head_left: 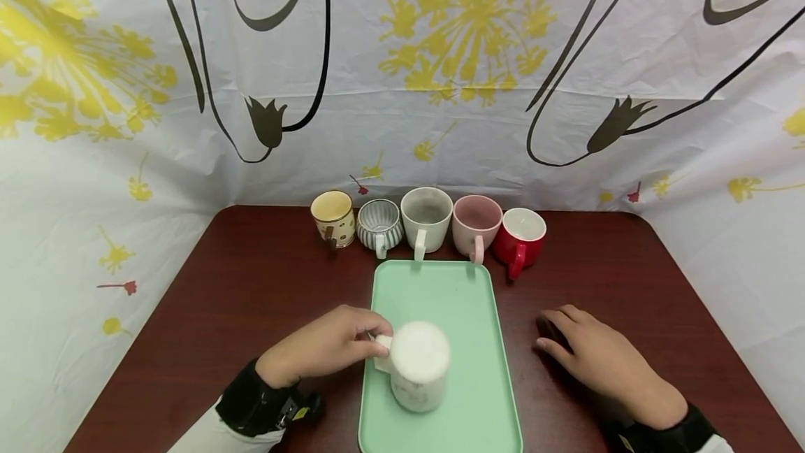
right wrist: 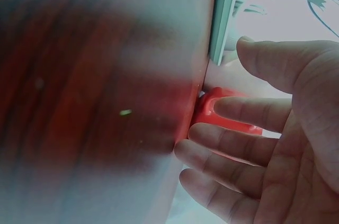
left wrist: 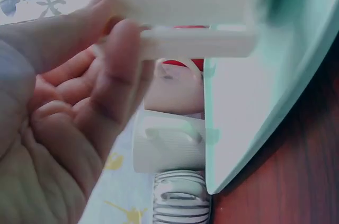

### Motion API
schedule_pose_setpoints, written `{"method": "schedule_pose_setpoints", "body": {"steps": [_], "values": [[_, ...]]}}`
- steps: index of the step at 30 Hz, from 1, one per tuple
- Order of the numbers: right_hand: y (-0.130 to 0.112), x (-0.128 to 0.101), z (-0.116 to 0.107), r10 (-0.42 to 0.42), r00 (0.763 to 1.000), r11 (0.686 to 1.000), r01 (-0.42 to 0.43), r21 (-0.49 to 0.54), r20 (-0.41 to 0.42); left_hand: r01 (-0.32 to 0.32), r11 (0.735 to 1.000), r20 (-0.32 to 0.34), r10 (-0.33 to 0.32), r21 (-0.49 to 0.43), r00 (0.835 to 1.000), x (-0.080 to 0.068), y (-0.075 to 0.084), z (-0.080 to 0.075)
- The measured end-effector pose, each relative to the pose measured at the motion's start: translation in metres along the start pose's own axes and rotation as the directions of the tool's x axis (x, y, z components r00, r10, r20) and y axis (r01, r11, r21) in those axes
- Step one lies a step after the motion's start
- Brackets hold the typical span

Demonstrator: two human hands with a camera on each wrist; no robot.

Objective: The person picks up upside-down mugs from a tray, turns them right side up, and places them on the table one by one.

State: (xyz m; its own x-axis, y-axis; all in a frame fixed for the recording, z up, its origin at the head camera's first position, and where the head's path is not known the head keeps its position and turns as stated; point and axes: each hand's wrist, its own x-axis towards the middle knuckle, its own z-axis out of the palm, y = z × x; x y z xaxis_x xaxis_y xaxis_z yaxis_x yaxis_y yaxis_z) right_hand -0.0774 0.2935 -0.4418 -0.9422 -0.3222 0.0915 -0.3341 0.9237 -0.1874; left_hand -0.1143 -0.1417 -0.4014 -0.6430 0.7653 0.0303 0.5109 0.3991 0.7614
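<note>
A white mug [head_left: 420,372] stands on the pale green tray [head_left: 474,362], its closed base facing up and a faint pattern low on its side. With thumb and fingers my left hand [head_left: 333,342] pinches the mug's handle, on the mug's left. The left wrist view shows the white handle [left wrist: 198,44] close up between thumb and fingers, beneath the mug's blurred body. To the right of the tray, my right hand [head_left: 594,355] is low over the dark wooden table [head_left: 264,285], fingers loosely extended and holding nothing.
Behind the tray runs a row of mugs: a yellow one [head_left: 333,219], a grey striped cup [head_left: 380,222], a large pale grey one [head_left: 428,219], a pink one [head_left: 476,226] and a red one [head_left: 520,236]. A patterned white cloth [head_left: 478,138] hangs behind and at both sides.
</note>
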Motion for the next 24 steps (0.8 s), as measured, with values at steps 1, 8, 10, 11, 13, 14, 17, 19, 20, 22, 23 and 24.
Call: {"method": "schedule_pose_setpoints", "body": {"steps": [1, 8, 10, 11, 13, 14, 17, 19, 20, 22, 23, 24], "values": [[0.0, 0.0, 0.0, 0.0, 1.0, 1.0, 0.0, 0.0, 0.0, 0.016, 1.0, -0.024, -0.017, -0.013, 1.0, 0.0, -0.001, 0.0], [0.0, 0.001, 0.0, -0.008, 1.0, 1.0, 0.008, -0.003, -0.002, 0.099, 0.983, -0.151, -0.123, -0.156, 0.981, 0.008, -0.004, 0.001], [0.0, 0.0, 0.0, -0.009, 1.0, 1.0, 0.009, -0.002, -0.003, 0.134, 0.964, -0.181, -0.178, -0.23, 0.967, 0.012, -0.007, 0.001], [0.0, 0.001, 0.0, -0.01, 1.0, 1.0, 0.01, -0.002, -0.005, 0.148, 0.951, -0.195, -0.205, -0.272, 0.959, 0.015, -0.009, 0.001], [0.0, 0.0, 0.001, -0.012, 1.0, 1.0, 0.012, -0.003, -0.008, 0.174, 0.918, -0.217, -0.263, -0.356, 0.94, 0.02, -0.014, 0.001], [0.0, 0.0, 0.001, -0.013, 1.0, 1.0, 0.013, -0.002, -0.01, 0.184, 0.898, -0.223, -0.289, -0.399, 0.931, 0.022, -0.016, 0.001], [0.0, 0.0, 0.001, -0.011, 1.0, 1.0, 0.011, -0.005, -0.018, 0.197, 0.826, -0.214, -0.354, -0.528, 0.911, 0.027, -0.021, 0.003], [-0.001, 0.0, 0.002, -0.007, 1.0, 1.0, 0.007, -0.004, -0.02, 0.193, 0.772, -0.195, -0.379, -0.605, 0.905, 0.03, -0.023, 0.004], [-0.001, 0.0, 0.002, -0.009, 1.0, 1.0, 0.009, -0.002, -0.023, 0.186, 0.738, -0.179, -0.385, -0.649, 0.905, 0.032, -0.024, 0.005], [-0.002, 0.0, 0.002, -0.012, 0.999, 1.0, 0.012, -0.003, -0.035, 0.169, 0.656, -0.142, -0.393, -0.736, 0.909, 0.037, -0.024, 0.006], [-0.002, 0.0, 0.002, -0.017, 0.999, 1.0, 0.017, -0.002, -0.042, 0.161, 0.612, -0.122, -0.395, -0.774, 0.911, 0.039, -0.024, 0.007], [-0.002, 0.0, 0.003, -0.021, 0.999, 1.0, 0.021, -0.001, -0.05, 0.152, 0.566, -0.103, -0.392, -0.811, 0.914, 0.041, -0.024, 0.009]]}}
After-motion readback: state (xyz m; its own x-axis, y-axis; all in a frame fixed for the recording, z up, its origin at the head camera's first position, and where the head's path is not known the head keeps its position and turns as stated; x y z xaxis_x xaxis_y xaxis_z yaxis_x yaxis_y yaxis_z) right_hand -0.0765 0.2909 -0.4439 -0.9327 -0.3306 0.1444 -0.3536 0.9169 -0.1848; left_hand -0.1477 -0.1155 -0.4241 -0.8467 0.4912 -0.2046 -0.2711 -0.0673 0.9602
